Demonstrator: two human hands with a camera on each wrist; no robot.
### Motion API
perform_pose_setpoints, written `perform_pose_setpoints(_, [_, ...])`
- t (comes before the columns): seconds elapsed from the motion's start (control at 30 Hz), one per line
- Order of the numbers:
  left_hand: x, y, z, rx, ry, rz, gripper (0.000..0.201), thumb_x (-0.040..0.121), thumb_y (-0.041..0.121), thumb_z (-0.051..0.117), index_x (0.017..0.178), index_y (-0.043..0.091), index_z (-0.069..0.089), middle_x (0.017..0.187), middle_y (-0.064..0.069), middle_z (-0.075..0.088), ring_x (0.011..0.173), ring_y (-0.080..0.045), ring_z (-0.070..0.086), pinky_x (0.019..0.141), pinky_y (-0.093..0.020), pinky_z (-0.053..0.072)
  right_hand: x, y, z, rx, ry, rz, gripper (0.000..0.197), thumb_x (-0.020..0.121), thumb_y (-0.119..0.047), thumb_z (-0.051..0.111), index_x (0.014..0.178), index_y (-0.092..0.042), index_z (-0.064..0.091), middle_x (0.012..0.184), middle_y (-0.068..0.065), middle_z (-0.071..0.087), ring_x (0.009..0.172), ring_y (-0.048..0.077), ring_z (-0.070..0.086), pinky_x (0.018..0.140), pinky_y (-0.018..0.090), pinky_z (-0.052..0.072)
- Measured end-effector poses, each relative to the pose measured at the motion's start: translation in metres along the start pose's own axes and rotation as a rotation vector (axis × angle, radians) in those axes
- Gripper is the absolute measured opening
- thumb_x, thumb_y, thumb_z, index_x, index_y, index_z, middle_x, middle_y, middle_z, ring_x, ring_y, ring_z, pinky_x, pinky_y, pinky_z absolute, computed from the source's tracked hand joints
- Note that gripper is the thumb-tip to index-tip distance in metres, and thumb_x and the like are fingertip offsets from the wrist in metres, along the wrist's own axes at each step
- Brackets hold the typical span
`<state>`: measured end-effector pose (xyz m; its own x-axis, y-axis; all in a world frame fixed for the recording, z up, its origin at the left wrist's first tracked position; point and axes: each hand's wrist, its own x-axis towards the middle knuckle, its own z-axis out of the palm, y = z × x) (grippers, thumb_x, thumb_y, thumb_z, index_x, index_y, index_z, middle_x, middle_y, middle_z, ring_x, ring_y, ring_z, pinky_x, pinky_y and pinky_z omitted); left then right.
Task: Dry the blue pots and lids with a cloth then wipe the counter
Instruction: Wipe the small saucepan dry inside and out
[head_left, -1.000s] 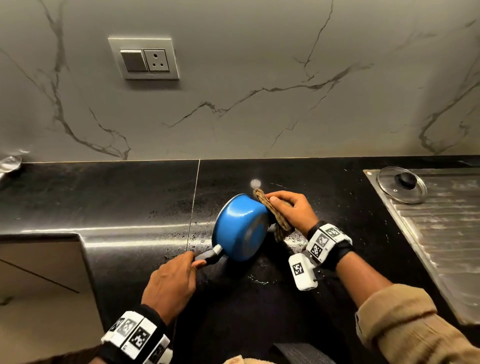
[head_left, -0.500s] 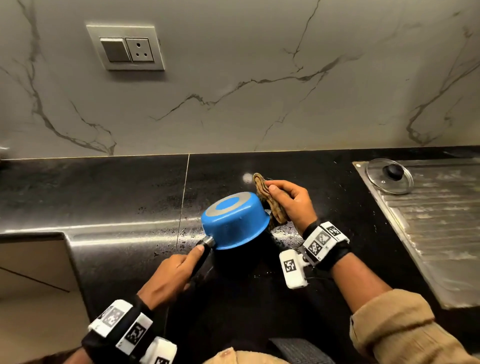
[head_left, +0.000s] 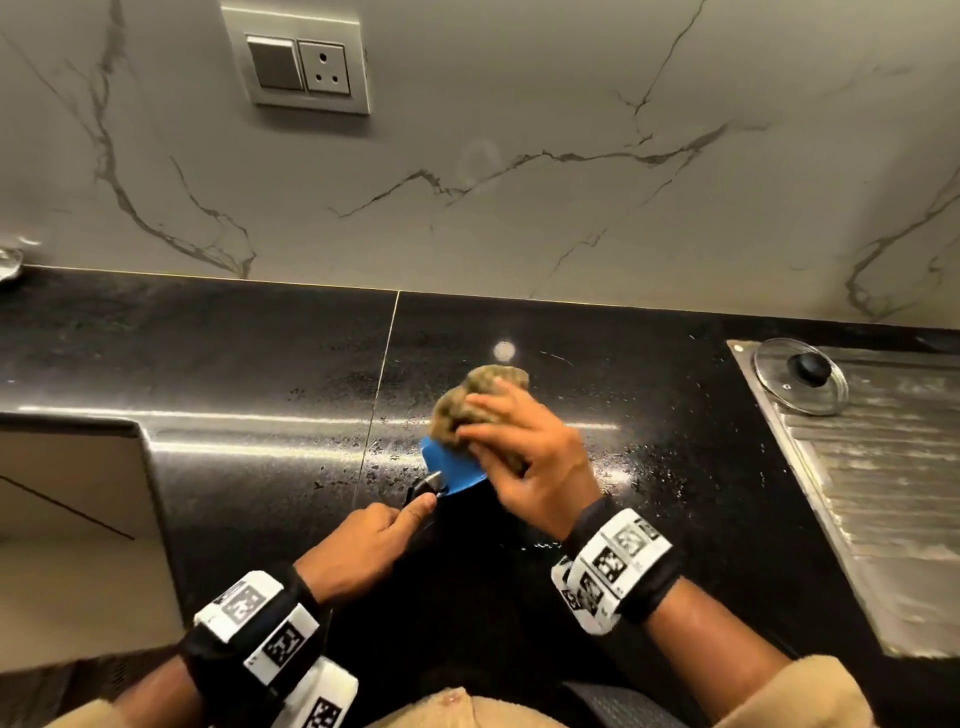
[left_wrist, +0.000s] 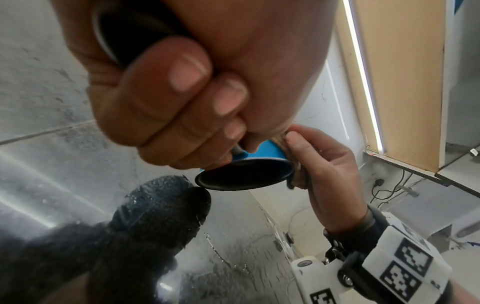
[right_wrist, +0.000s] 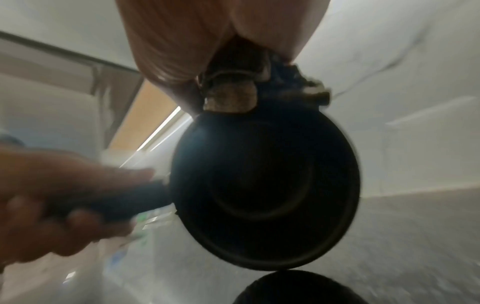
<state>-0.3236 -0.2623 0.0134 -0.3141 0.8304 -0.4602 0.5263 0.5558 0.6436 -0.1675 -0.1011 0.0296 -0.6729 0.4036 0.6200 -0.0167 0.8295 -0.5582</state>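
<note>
Black counter (head_left: 260, 374); left hand (head_left: 358, 545) grips blue pot (head_left: 452, 470) handle, right hand (head_left: 530, 457) clutches cloth (head_left: 467, 400) atop pot.

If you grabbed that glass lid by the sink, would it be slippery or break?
The glass lid probably breaks if dropped, since it looks like clear glass. Its black knob likely gives a safer grip than the smooth rim.

one blue pot (head_left: 451, 470), one cloth (head_left: 480, 395), one lid (head_left: 800, 376) — two hands (head_left: 358, 551)
</note>
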Motion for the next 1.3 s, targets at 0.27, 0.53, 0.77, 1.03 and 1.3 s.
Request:
perform_pose_setpoints(0.27, [0.002,-0.001,0.002,0.030,0.026,0.001,0.060,0.103,0.054,0.036,0.056,0.016,0.046,0.051,0.006,0.048,0.049,-0.004,0.045,0.049,-0.019,0.034,-0.003,-0.014,0.029,-0.389,-0.306,-0.300,0.028,0.080,-0.015,0.068,0.107,-0.020,0.075,0.131,0.002,0.064,0.134,0.031,0.048,0.115,0.049,0.032])
perform_pose_setpoints(0.53, [0.001,-0.003,-0.001,0.051,-0.017,0.008,0.058,0.098,0.063,0.033,0.059,0.020,0.036,0.054,0.006,0.039,0.047,-0.007,0.038,0.050,-0.024,0.030,0.005,0.022,-0.014,0.084,0.126,0.261,0.018,0.094,-0.009,0.064,0.108,-0.007,0.075,0.123,0.004,0.069,0.124,0.017,0.059,0.106,0.046,0.046])
perform_pose_setpoints(0.77, [0.001,-0.005,0.000,0.060,-0.034,0.012,0.059,0.090,0.070,0.028,0.061,0.020,0.038,0.056,0.006,0.041,0.049,-0.009,0.040,0.052,-0.026,0.031,-0.006,0.031,-0.014,0.152,0.180,0.427,0.023,0.096,-0.016,0.063,0.116,-0.014,0.073,0.125,0.000,0.068,0.122,0.014,0.060,0.104,0.046,0.048])
perform_pose_setpoints(1.03, [0.004,-0.006,0.003,0.096,-0.003,0.025,0.059,0.100,0.059,0.035,0.059,0.018,0.043,0.053,0.006,0.046,0.048,-0.005,0.044,0.049,-0.021,0.033,-0.020,-0.009,0.013,-0.252,-0.114,-0.199,0.023,0.086,-0.016,0.067,0.106,-0.019,0.078,0.133,0.008,0.062,0.135,0.038,0.046,0.114,0.052,0.033])
perform_pose_setpoints(1.3, [0.004,-0.008,0.000,0.103,0.003,0.044,0.061,0.092,0.068,0.029,0.060,0.019,0.042,0.054,0.006,0.045,0.051,-0.010,0.046,0.054,-0.026,0.033,-0.010,-0.002,0.004,-0.227,-0.131,-0.256,0.023,0.088,-0.010,0.067,0.110,-0.012,0.076,0.134,0.011,0.061,0.134,0.035,0.047,0.111,0.053,0.036])
